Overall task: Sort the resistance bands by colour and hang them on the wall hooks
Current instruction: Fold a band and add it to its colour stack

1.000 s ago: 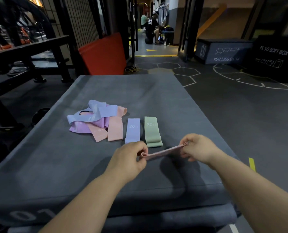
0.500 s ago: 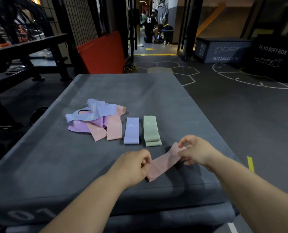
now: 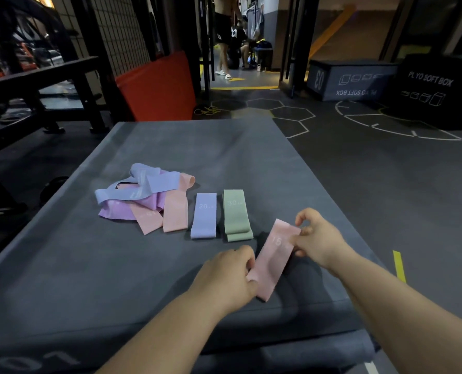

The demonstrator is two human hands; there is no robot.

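Note:
A pink band marked 15 lies flat and slanted on the grey plyo box. My left hand pinches its near end, and my right hand pinches its far right edge. Left of it lie a green band marked 30 and a lilac-blue band marked 20, each laid straight. Further left is a loose heap: a blue band on top, a purple band under it and two peach bands. No wall hooks are in view.
A red mat leans against a black rack beyond the box. A dark bench stands at the left. Two more soft boxes sit on the floor at the far right. A person stands in the doorway behind.
The pink band, stretched edge-on between both hands a second ago, has been turned flat and laid on the box beside the green band. A person has walked into the doorway.

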